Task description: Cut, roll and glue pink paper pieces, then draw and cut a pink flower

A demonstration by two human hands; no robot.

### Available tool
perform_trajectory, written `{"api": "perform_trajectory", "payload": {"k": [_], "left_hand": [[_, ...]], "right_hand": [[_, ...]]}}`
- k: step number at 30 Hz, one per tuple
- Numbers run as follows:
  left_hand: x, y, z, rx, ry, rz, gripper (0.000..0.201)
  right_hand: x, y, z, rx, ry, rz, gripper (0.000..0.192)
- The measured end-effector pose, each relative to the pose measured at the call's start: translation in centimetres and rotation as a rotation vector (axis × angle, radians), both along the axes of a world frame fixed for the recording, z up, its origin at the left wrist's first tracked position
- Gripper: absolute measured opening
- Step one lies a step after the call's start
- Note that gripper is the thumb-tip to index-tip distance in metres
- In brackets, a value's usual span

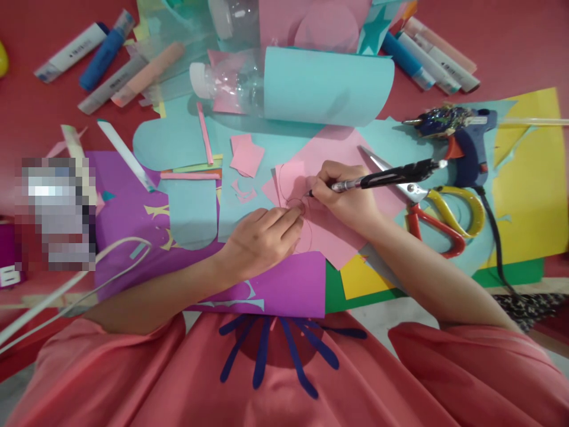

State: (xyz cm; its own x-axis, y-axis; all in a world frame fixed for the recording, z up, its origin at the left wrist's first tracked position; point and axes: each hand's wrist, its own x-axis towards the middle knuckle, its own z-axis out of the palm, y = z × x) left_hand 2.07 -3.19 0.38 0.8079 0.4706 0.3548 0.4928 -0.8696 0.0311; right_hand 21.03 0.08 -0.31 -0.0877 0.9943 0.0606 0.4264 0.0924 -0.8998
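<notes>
My right hand (344, 193) is closed round a black and silver pen (391, 176), its tip down at a sheet of pink paper (340, 240). Thin curved pen lines show on the paper near the tip. My left hand (267, 237) lies flat on the pink paper, fingers stretched out close to those lines. A smaller pink piece (291, 175) sits beside the tip, and pink scraps (247, 155) lie just to the left. Scissors (413, 193) with red and yellow handles rest open behind my right wrist.
A clear bottle (235, 83) wrapped in light blue paper (324, 86) lies across the back. A glue gun (471, 139) is at the right, its cord trailing forward. Markers (100, 56) lie at both far corners. Purple sheets (284, 284) and cut blue pieces (193, 210) cover the left.
</notes>
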Motion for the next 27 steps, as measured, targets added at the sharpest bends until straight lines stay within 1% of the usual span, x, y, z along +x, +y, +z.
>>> {"api": "perform_trajectory", "payload": {"k": [4,9,11,16,22,25,27], "left_hand": [[0.08,0.06,0.02,0.012,-0.017,0.005,0.018],[0.13,0.06,0.12,0.02,-0.024,0.006,0.018],[0.09,0.06,0.11,0.021,-0.021,0.005,0.019],[0.03,0.1,0.1,0.02,-0.018,0.005,0.019],[0.03,-0.06,0.2,0.008,-0.018,-0.044,0.015],[-0.03,-0.08,0.17,0.001,-0.047,-0.082,0.012],[-0.09,0.06,0.1,-0.023,-0.054,-0.084,0.014]], "right_hand": [[0.15,0.15,0.01,-0.01,0.027,-0.012,0.037],[0.01,0.14,0.09,-0.019,0.047,0.054,0.04],[-0.02,0.13,0.09,-0.016,0.048,0.061,0.042],[0.31,0.24,-0.03,-0.023,0.045,-0.01,0.042],[0.57,0.36,-0.35,-0.064,0.204,-0.056,0.033],[0.53,0.37,-0.46,-0.061,0.25,-0.077,0.033],[0.52,0.39,-0.44,-0.048,0.254,-0.093,0.034]]}}
